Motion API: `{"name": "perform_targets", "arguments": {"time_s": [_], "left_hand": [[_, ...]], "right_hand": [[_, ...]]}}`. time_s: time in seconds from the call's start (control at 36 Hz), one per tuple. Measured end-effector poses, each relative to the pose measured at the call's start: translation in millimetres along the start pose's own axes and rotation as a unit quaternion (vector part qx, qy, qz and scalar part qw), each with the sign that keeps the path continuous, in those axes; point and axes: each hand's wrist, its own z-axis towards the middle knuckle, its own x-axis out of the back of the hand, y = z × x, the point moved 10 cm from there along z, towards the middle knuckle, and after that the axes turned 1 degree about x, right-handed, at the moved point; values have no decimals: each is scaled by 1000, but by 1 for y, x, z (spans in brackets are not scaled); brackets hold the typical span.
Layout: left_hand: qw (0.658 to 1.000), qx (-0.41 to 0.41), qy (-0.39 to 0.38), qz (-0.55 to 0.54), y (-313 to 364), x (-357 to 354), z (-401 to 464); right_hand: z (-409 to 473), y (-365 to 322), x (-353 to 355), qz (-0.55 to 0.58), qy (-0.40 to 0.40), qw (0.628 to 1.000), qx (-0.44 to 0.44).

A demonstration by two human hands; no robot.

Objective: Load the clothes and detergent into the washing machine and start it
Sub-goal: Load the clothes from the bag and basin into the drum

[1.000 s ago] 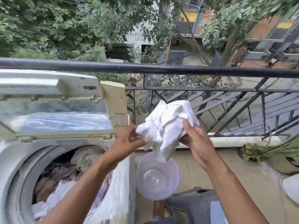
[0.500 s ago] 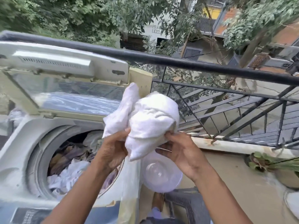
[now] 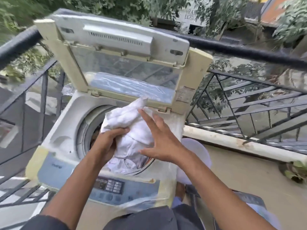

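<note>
A top-loading washing machine point(image 3: 54, 143) stands in front of me with its lid point(image 3: 119, 52) raised. A bundled white cloth point(image 3: 131, 123) sits over the drum opening. My left hand point(image 3: 108, 141) grips its lower left side. My right hand point(image 3: 159, 138) lies flat against its right side with fingers spread. More clothes point(image 3: 123, 165) show in the drum under the bundle. The control panel point(image 3: 109, 186) is at the machine's front edge. No detergent is visible.
A black metal railing point(image 3: 249, 52) runs behind and to both sides of the machine. A white plastic basin point(image 3: 197, 155) sits to the machine's right, above a grey stool point(image 3: 245, 200). A potted plant point(image 3: 295, 171) stands at the far right on the balcony floor.
Both hands have carried the white cloth from the right, over the basin, leftward and down onto the drum opening. My right hand went from gripping it to lying spread against it.
</note>
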Motion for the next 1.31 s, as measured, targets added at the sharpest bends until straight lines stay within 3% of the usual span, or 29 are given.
{"name": "perform_targets", "arguments": {"time_s": [0.14,0.33,0.44,0.56,0.61,0.78,0.83,0.94,1.03,1.11,1.31], "left_hand": [[999,31,-9,21,-1,27,9],[979,44,-62,188,-3,53,17],[970,32,-76,230,-12,58,21],[933,47,-122,336,-36,46,29],[902,86,-156,393,-57,40,35],[741,221,-224,593,-125,53,56],[690,226,-245,643,-137,52,64],[639,228,-279,680,-154,50,76],[623,247,-283,686,-163,58,81],[629,279,-285,667,-171,69,80],[638,319,-297,636,-187,90,75]], "right_hand": [[43,-13,-22,-88,16,996,8],[80,7,-36,-185,28,982,-12],[91,20,-59,-288,1,958,-9],[91,41,-93,-370,-53,928,-3],[88,56,-113,-404,-106,909,-14],[69,97,-168,-460,-297,833,-74],[73,95,-175,-472,-307,821,-89],[83,83,-177,-514,-292,796,-130],[81,87,-181,-535,-290,777,-160],[76,99,-189,-542,-320,757,-174],[71,146,-215,-436,-404,774,-218]]}}
